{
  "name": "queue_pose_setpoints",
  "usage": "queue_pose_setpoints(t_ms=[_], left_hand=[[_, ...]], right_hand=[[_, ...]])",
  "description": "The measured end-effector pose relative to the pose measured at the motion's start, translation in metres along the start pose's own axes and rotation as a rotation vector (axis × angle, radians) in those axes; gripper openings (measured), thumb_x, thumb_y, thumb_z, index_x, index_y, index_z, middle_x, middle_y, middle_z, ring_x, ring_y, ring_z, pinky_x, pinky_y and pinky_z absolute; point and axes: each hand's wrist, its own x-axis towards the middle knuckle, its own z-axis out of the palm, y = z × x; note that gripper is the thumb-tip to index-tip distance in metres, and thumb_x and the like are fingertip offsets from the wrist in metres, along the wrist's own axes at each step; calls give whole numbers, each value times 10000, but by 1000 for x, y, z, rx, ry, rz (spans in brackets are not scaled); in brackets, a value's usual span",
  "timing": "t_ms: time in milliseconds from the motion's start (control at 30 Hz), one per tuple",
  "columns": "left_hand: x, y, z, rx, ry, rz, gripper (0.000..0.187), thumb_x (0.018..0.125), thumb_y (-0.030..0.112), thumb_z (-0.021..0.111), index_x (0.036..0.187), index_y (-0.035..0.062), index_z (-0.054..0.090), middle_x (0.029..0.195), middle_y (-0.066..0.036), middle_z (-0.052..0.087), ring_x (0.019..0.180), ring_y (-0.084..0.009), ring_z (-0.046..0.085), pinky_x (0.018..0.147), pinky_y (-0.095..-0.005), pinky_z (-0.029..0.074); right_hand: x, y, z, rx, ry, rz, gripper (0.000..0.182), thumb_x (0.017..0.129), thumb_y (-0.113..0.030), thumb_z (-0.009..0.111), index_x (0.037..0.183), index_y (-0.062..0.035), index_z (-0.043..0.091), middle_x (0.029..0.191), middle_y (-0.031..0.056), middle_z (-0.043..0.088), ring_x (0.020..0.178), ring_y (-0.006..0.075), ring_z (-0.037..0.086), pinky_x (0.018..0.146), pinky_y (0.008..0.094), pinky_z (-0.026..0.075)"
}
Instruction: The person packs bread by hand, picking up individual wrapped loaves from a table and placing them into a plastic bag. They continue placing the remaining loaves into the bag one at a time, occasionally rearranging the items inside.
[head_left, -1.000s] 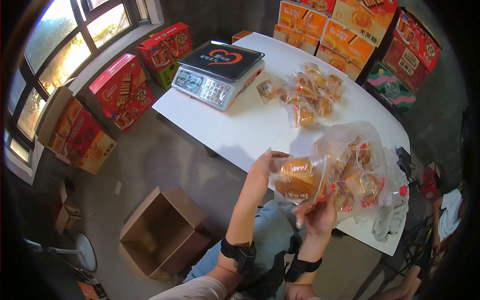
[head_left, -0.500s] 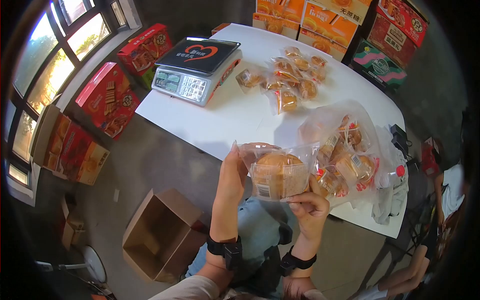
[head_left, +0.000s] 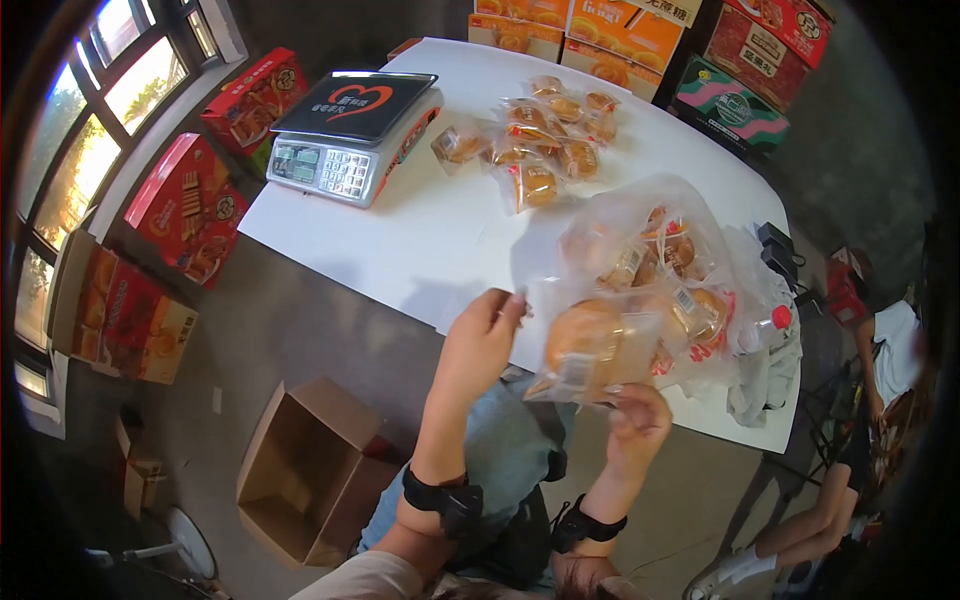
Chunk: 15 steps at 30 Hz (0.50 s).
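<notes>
A round bread bun in a clear plastic wrapper, with a barcode label, is held above the table's front edge. My right hand pinches the wrapper's lower right corner between thumb and fingers. Close to the wrapper's left edge, my left hand has its fingers closed together; whether they grip the film I cannot make out. Just behind the bun lies a large clear plastic bag holding several wrapped buns.
On the white table stand a scale and a pile of wrapped buns. A red-capped bottle lies at the right. An open cardboard box is on the floor. Another person's leg shows at right.
The wrapped bun has moved right over the table and tilted. My left hand has also shifted right, its fingers now curled closer to the bun. The view has turned slightly.
</notes>
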Motion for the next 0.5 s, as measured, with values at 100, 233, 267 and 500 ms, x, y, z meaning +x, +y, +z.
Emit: queue_pose_setpoints(t_ms=[100, 233, 267, 500], left_hand=[[-2, -6, 17, 251, -88, 15, 394, 863, 343, 520, 891, -44, 591, 770, -186, 600, 713, -261, 589, 667, -344, 453], [-3, -15, 39, 406, -271, 125, 484, 807, 443, 575, 844, -40, 599, 775, -198, 602, 723, -313, 591, 650, -377, 458], [-4, -15, 43, 443, -343, 154, 496, 803, 455, 576, 827, -39, 600, 769, -199, 599, 725, -320, 589, 656, -385, 458], [4, -25, 52, 495, -135, 175, 233, 774, 242, 564, 809, 15, 605, 756, -183, 581, 717, -358, 556, 642, -404, 444]], right_hand=[[5, 0, -26, -284, 231, -146, 157, 724, -86, 674, 813, 37, 634, 1085, 189, 564, 1011, 238, 541, 883, 344, 409], [25, -14, -18, -845, 390, -331, 92, 686, -50, 686, 684, 27, 636, 1175, 186, 541, 1075, 304, 508, 916, 397, 381], [28, -13, -21, -1125, 339, -415, 103, 685, -58, 692, 674, 21, 627, 1188, 162, 544, 1072, 329, 507, 917, 405, 379], [41, 13, -28, -1318, -12, -447, 197, 686, -117, 712, 609, 2, 575, 1176, 101, 566, 1059, 340, 512, 889, 395, 398]])
